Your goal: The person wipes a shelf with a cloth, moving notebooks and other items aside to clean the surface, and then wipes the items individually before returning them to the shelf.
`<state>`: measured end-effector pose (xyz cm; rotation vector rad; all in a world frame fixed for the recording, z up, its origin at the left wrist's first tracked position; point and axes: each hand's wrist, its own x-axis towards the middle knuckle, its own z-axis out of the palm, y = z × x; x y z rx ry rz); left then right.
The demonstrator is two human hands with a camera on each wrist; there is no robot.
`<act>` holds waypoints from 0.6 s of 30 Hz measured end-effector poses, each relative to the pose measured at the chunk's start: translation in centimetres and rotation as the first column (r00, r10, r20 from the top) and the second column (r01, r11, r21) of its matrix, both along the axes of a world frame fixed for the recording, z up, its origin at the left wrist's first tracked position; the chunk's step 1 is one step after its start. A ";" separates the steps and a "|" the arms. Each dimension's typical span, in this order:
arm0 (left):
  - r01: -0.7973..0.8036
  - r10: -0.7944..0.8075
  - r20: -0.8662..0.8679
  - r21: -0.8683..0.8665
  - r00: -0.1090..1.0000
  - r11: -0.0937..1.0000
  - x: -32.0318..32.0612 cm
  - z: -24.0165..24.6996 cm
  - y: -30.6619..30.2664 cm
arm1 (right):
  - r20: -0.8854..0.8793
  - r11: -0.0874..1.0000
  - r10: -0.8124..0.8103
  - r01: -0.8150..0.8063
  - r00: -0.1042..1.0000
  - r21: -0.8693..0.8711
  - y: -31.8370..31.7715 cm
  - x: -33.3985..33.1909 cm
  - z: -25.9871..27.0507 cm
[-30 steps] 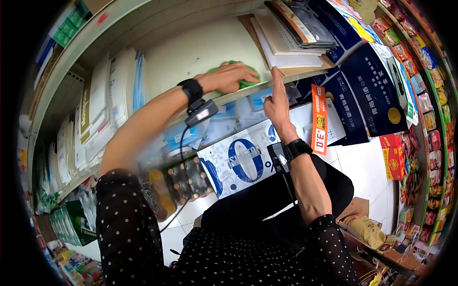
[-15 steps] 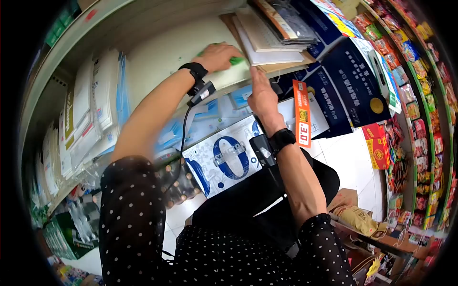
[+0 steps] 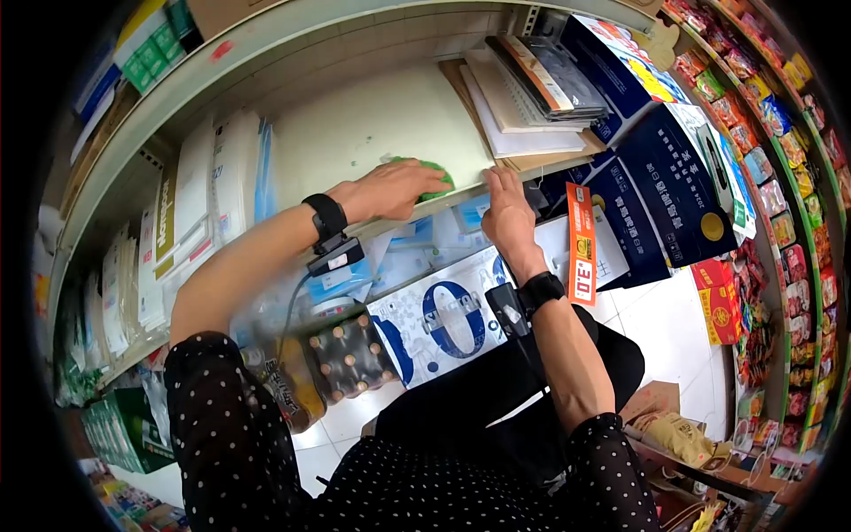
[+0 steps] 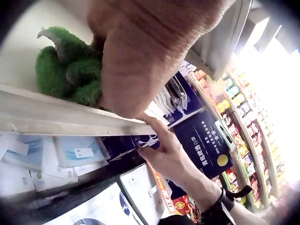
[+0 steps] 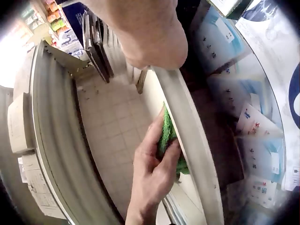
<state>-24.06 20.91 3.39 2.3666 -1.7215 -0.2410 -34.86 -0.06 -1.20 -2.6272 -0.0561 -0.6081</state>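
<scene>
A bunched green cloth (image 3: 434, 180) lies on the pale shelf board (image 3: 310, 133), close to its front edge. My left hand (image 3: 390, 189) covers part of it, and in the right wrist view the fingers and thumb of the left hand (image 5: 154, 164) grip the green cloth (image 5: 167, 136) against the board. The left wrist view shows folds of the cloth (image 4: 70, 70) beside the palm. My right hand (image 3: 511, 217) rests at the shelf's front edge, right of the cloth, holding no object; its fingers point toward the envelopes and notebooks (image 3: 532, 106).
Packs of envelopes (image 3: 213, 177) stand on the left of the shelf. Below are blue-white packets (image 3: 417, 235), a white carton (image 3: 443, 310) and a pack of bottles (image 3: 350, 355). Dark blue boxes (image 3: 665, 186) stand right, with an orange price strip (image 3: 581, 248) beside them. Snack racks (image 3: 780, 177) line the far right.
Over the last second the cloth and left hand moved left along the board, after passing farther back. The right hand stayed at the front edge. The head view shifted too.
</scene>
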 end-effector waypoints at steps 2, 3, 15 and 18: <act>0.024 -0.022 0.038 -0.049 0.999 0.999 0.3 0.2 -0.3 | 0.013 1.000 -0.005 0.005 1.000 0.016 0.1 -0.1 0.1; 0.046 -0.038 0.072 -0.108 0.997 0.993 0.9 -0.5 -0.3 | 0.027 1.000 0.002 -0.003 1.000 0.014 0.0 -0.1 0.0; -0.446 0.445 0.067 -0.002 0.893 0.895 15.8 -1.7 -8.4 | 0.031 0.996 -0.024 0.021 0.999 0.087 0.6 0.3 0.2; -0.635 0.624 0.128 0.074 0.771 0.769 19.8 -2.3 -9.0 | 0.019 0.996 -0.038 0.036 0.999 0.085 0.7 0.4 0.1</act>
